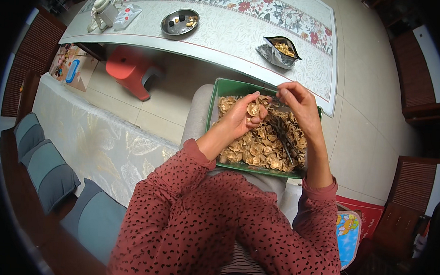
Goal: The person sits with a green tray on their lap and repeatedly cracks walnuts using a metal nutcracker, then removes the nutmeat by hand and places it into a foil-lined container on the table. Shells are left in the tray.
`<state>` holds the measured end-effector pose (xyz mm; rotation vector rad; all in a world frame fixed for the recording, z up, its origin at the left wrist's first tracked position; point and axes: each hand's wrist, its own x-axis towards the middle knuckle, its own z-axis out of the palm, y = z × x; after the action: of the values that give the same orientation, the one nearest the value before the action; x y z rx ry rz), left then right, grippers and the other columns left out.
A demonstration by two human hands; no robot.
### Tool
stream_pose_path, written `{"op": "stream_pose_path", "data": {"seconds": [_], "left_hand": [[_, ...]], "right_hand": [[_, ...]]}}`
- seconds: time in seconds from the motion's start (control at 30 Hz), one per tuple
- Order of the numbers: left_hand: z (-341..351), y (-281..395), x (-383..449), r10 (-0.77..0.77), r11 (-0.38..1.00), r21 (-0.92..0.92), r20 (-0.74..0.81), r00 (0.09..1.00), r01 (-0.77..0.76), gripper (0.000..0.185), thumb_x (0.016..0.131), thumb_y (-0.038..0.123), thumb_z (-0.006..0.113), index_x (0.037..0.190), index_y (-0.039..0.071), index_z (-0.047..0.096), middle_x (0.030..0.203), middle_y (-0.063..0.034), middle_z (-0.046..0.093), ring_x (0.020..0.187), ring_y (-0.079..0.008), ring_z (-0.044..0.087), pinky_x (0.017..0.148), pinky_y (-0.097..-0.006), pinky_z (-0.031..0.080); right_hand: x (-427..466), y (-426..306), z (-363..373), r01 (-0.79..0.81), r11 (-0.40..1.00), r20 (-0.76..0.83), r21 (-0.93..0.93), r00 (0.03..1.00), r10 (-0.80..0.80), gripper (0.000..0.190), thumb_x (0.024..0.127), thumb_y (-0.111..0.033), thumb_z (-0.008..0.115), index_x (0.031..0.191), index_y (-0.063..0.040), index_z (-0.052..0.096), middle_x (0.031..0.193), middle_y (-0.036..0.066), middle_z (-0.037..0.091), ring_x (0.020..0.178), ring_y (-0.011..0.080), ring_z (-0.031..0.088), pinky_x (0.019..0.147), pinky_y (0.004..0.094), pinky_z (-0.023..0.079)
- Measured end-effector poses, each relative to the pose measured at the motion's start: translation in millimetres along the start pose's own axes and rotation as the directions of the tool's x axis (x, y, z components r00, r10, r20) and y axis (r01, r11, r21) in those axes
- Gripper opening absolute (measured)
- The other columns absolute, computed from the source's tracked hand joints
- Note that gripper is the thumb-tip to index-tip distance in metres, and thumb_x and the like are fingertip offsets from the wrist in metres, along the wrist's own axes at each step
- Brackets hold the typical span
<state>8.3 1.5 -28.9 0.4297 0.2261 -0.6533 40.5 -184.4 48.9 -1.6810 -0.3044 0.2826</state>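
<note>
A green box [215,104] in front of me holds many thin, dry, tan curled slices [256,150]. My left hand [241,114], palm up above the box's left half, holds several of these slices in its curled fingers. Over the box's back right part is my right hand [297,104], its thumb and fingertips drawn together; whether something small is pinched there cannot be told. A dark metal tool with long thin arms [286,146], perhaps scissors or tongs, lies on the slices below my right hand.
Beyond the box, a table [224,38] carries a round metal dish [180,22] with small pieces, an open foil pouch [279,53] of yellowish pieces, and a light jug [104,11]. A red plastic stool [129,69] stands partly under it. A covered bench [106,121] with cushions is at left.
</note>
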Motion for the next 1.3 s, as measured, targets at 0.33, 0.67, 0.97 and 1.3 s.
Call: {"op": "stream_pose_path", "data": {"seconds": [0.33, 0.67, 0.97, 1.3], "left_hand": [[2.0, -4.7, 4.4, 0.098, 0.995, 0.015, -0.019, 0.995, -0.098, 0.045, 0.106, 0.034, 0.036, 0.12, -0.004, 0.054, 0.102, -0.0169, 0.065, 0.093, -0.0236, 0.067, 0.08, -0.0326, 0.059], [1.5, -3.5, 6.7, 0.131, 0.984, -0.132, 0.072, 0.989, -0.121, 0.043, 0.106, 0.033, 0.033, 0.121, -0.003, 0.049, 0.129, -0.0274, 0.054, 0.122, -0.036, 0.055, 0.099, -0.0456, 0.049], [-1.1, -4.0, 6.9, 0.137, 0.99, -0.021, 0.062, 0.989, -0.136, 0.034, 0.105, 0.032, 0.038, 0.119, 0.004, 0.052, 0.131, -0.0206, 0.056, 0.123, -0.0315, 0.055, 0.09, -0.0378, 0.051], [-1.0, -5.1, 7.9, 0.184, 0.975, -0.132, 0.043, 0.982, -0.177, 0.036, 0.105, 0.027, 0.036, 0.12, -0.003, 0.05, 0.13, -0.025, 0.055, 0.124, -0.0366, 0.053, 0.105, -0.0489, 0.045]], "right_hand": [[-40.2, 12.1, 21.6, 0.023, 0.994, -0.071, -0.109, 0.997, -0.031, 0.016, 0.096, -0.012, 0.061, 0.104, 0.001, 0.065, 0.097, 0.004, 0.071, 0.085, 0.0073, 0.062, 0.075, 0.0233, 0.049], [-53.4, 16.0, 58.1, 0.044, 0.778, -0.103, -0.627, 0.985, -0.139, 0.018, 0.084, -0.018, 0.073, 0.094, -0.005, 0.067, 0.083, 0.006, 0.065, 0.069, 0.0186, 0.063, 0.062, 0.0302, 0.05], [-47.0, 25.8, 77.3, 0.0, 0.742, -0.213, -0.67, 0.958, -0.191, 0.021, 0.082, -0.02, 0.076, 0.089, -0.005, 0.063, 0.075, 0.008, 0.061, 0.062, 0.0214, 0.06, 0.058, 0.0339, 0.048], [-48.9, 37.5, 71.0, 0.09, 0.878, -0.201, -0.471, 0.958, -0.206, 0.014, 0.083, -0.007, 0.071, 0.095, -0.002, 0.066, 0.083, 0.011, 0.064, 0.067, 0.0206, 0.063, 0.064, 0.031, 0.051]]}}
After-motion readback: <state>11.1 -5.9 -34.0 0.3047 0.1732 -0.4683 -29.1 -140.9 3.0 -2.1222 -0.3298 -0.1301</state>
